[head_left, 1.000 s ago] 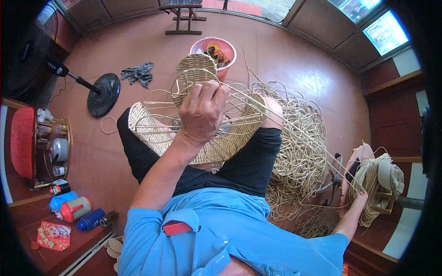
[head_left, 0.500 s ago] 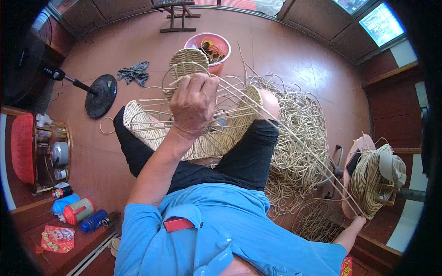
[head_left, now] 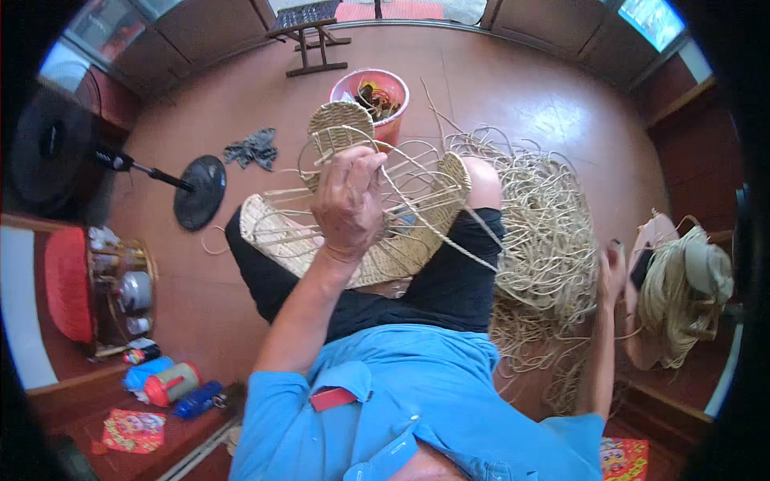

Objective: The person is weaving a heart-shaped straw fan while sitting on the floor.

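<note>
A curved, woven straw piece [head_left: 409, 252] lies across my knees, with loose strands spanning its open middle. Just beyond it is a rounded woven section [head_left: 341, 124]; whether the two join is hidden behind my left hand [head_left: 349, 200]. That hand is closed over the middle, its fingers gripping a straw cord [head_left: 437, 228] that slants down to the right over my knee. Out to the right, my right hand [head_left: 613, 272] is raised between the cord pile and a cord-laden stand, fingers curled together. Something small and dark shows at its fingertips, too small to name.
A big tangle of straw cord [head_left: 545, 224] covers the floor beside my right leg. Further right, a cord bundle [head_left: 674, 280] hangs on a stand. Ahead are a pink bucket [head_left: 385, 120] and a wooden stool [head_left: 317, 48]. At left are a fan base [head_left: 199, 192] and a rag [head_left: 251, 149].
My right hand has let go of the stretched cords and swung forward from the lower right. The cord from my left hand now hangs slack over my knee. The view has shifted slightly.
</note>
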A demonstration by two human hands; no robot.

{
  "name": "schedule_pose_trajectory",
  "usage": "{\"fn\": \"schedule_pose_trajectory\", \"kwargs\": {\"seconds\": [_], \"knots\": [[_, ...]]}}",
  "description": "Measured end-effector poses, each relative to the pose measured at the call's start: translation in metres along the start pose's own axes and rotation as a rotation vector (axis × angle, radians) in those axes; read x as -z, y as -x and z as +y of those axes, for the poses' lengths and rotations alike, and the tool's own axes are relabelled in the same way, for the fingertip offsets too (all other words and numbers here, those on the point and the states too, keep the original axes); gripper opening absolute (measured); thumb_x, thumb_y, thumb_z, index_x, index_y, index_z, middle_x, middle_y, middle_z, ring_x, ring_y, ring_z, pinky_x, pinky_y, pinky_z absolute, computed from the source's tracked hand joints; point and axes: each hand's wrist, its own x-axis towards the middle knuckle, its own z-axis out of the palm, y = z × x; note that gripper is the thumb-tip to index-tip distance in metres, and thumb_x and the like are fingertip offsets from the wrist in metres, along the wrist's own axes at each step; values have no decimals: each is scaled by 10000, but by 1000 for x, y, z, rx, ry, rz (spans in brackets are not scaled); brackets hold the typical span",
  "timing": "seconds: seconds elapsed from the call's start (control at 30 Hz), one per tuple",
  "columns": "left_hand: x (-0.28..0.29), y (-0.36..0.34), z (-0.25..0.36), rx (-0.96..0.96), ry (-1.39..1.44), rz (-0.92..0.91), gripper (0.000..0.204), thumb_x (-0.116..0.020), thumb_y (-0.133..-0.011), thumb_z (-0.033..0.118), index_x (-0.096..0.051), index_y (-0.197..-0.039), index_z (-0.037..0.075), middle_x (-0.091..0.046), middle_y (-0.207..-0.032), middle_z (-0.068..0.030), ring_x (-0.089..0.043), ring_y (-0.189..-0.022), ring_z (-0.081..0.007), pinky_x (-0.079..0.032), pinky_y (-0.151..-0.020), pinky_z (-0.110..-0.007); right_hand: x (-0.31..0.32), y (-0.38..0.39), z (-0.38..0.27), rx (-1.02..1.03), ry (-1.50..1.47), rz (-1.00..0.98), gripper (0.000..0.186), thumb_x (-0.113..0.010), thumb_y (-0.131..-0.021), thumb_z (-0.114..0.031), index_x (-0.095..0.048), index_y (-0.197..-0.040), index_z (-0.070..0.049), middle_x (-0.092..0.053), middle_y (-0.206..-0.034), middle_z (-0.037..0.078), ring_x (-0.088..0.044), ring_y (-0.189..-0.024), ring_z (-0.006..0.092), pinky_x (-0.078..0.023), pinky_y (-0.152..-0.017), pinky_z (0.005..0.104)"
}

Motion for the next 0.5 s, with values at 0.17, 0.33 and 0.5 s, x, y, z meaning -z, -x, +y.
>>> {"fn": "schedule_pose_trajectory", "kwargs": {"seconds": [0.17, 0.33, 0.5], "knots": [[2, 11, -12, 83, 77, 20, 179, -774, -951, -7, -771, -1112, 71, -717, -1103, -114, -722, -991, -294, -587, -894, -407, -182, -12, -296, 236, -243, -337, 319, -675, -1086, -160, -716, -1377, -37, -736, -1371, 129, -675, -1296, 231, -506, -1150, 400], [7, 5, -3, 232, 124, -26, 230, -729, -922, -51, -752, -1120, 63, -661, -1036, -123, -689, -999, -326, -561, -892, -453, -267, 0, -389, 719, -49, -493, 225, -649, -1072, -195, -739, -1241, -77, -748, -1233, 145, -695, -1194, 356, -524, -1075, 498], [7, -4, -4, 313, 79, -66, 166, -716, -917, -29, -726, -1065, 46, -642, -984, -134, -673, -943, -337, -547, -836, -467, -300, -9, -370, 704, -36, -553, 200, -591, -1101, -206, -739, -1205, -120, -791, -1057, 115, -754, -1017, 355, -580, -947, 483]]}}
